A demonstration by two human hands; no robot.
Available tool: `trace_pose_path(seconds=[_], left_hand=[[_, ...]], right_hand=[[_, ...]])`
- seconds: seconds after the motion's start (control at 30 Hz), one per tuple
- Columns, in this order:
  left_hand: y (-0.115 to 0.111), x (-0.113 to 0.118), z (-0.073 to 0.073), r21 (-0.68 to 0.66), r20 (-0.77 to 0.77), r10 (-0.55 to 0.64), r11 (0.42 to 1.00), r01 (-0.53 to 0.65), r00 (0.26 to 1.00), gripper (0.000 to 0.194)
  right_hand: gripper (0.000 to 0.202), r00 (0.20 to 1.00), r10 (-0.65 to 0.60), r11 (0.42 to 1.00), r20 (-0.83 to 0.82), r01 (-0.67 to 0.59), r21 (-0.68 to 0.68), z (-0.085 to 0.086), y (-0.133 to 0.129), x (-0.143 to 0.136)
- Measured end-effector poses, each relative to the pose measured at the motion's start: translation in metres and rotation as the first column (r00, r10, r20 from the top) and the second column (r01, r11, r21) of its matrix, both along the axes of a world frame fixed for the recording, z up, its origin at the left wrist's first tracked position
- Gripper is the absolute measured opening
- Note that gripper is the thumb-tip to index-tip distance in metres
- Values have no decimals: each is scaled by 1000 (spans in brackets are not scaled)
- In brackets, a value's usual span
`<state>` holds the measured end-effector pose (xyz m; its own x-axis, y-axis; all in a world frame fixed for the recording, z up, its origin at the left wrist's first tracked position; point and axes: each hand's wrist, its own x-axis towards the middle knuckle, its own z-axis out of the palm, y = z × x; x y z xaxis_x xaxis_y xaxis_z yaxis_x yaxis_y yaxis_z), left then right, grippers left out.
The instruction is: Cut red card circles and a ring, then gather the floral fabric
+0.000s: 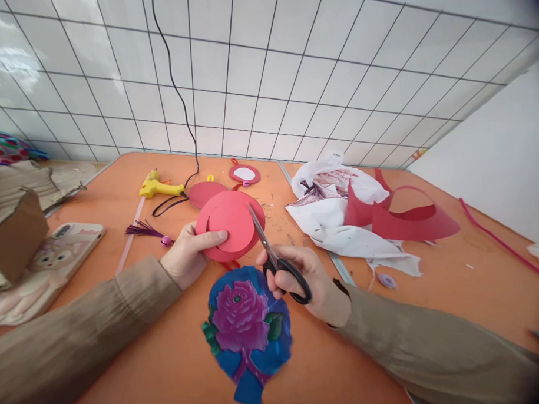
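Note:
Pinched between thumb and fingers of my left hand point(189, 252) is a round red paper piece point(230, 224), with a curved slit near its left edge. My right hand point(305, 277) has its fingers in the black handles of the scissors point(271, 253). The scissor blades point up and to the left and lie over the right part of the red paper. Just below both hands, a blue piece with a purple rose point(240, 315) rests on the orange table point(169, 359).
A yellow glue gun point(163, 186), a purple tassel point(144, 230), a phone point(63, 256) and cardboard point(18, 234) are on the left. Behind the paper are red ovals point(207, 194). White cloth point(336, 223) and red paper scraps point(411, 220) lie on the right.

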<state>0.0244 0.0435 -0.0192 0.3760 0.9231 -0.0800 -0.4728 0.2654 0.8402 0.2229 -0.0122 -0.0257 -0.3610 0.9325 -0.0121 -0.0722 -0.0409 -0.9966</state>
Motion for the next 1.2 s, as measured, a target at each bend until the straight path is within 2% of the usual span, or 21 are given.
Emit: trace_pose_path(seconds=[0.83,1.2], left_hand=[[4,0,-1,-28,16,94,995,-93,995,20],[0,2,-1,1,32,78,997,-79,996,20]], right_hand=[[52,1000,0,1000,5,0,-16,1,0,-1],[48,999,-3,1000,-45,2,-23,-1,-1,-1]])
